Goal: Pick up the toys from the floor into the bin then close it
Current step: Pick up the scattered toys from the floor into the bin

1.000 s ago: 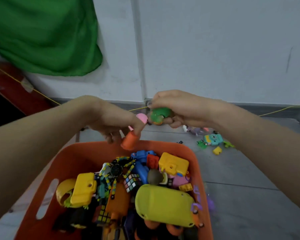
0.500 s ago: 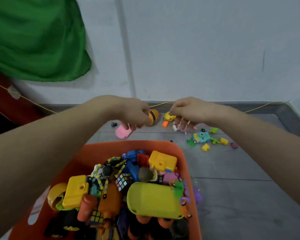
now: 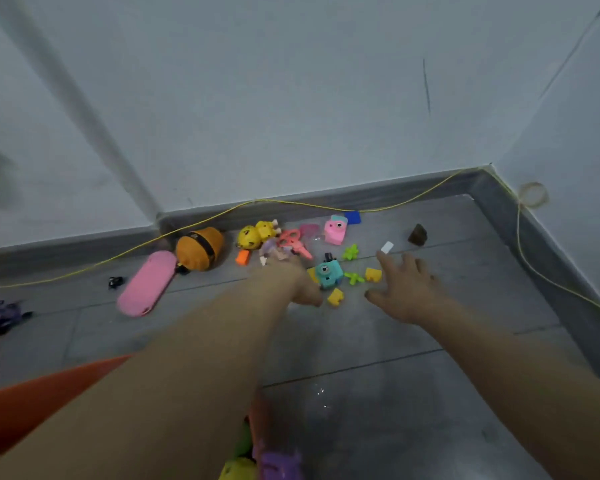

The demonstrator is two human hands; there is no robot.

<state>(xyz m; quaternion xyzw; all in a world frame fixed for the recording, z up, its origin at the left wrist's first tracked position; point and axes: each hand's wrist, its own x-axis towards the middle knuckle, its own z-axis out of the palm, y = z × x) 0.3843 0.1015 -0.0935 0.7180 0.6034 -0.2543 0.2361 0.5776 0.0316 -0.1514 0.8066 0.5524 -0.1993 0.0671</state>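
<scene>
The toys lie scattered on the grey tiled floor (image 3: 378, 403) near the corner of the room, against the skirting of a pale wall (image 3: 291, 98): a teal block toy (image 3: 329, 273), a pink oval case (image 3: 147, 283), an orange pouch (image 3: 200, 248). The orange bin (image 3: 32, 400) sits at our near left, only its rim showing. Our left hand (image 3: 293, 279) reaches over the pile, just beside the teal block; we cannot tell how its fingers are set. Our right hand (image 3: 407, 291) hovers palm-down with fingers spread, holding nothing.
</scene>
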